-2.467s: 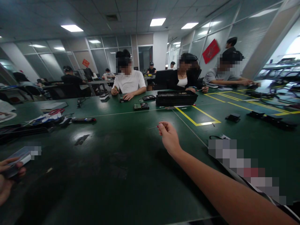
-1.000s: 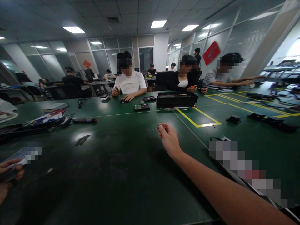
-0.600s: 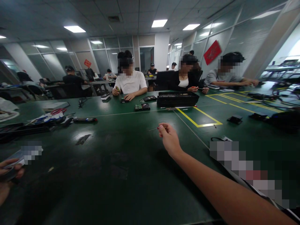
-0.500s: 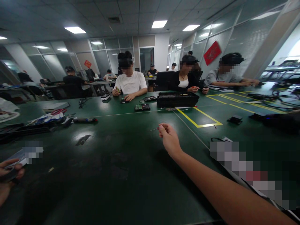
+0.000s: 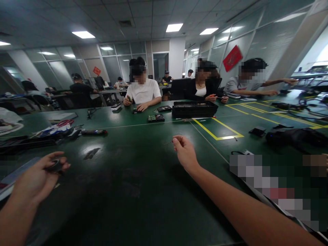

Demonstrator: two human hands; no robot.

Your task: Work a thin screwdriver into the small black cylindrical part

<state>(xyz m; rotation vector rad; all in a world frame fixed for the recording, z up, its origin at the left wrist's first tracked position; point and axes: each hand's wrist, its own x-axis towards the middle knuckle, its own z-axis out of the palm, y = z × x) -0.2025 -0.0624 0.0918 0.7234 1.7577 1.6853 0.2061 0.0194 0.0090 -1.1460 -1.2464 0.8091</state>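
Observation:
My left hand (image 5: pixel 38 177) is over the table at the left, its fingers curled round a small dark round object (image 5: pixel 54 166) that looks like a roll of tape. Behind that wrist, at the left edge, lies a clear plastic case or bag (image 5: pixel 22 171), partly covered by my arm. My right hand (image 5: pixel 186 152) is stretched out above the middle of the table. Between its thumb and fingers it pinches a thin screwdriver (image 5: pixel 168 142), shaft pointing left; most of the handle is hidden in the fist.
Across the green table (image 5: pixel 115 212) stands a long black box (image 5: pixel 194 110), with a hard drive (image 5: pixel 155 118) beside it. Tools and cables (image 5: pixel 57 129) pile up at the left. At the right lie a black headset-like device (image 5: pixel 294 138) and a blurred-out item (image 5: pixel 269 184). Co-workers sit opposite.
My left hand has come right, further into view, with the dark round object in it. My right hand stays in place. The black device at the right has come in from the edge.

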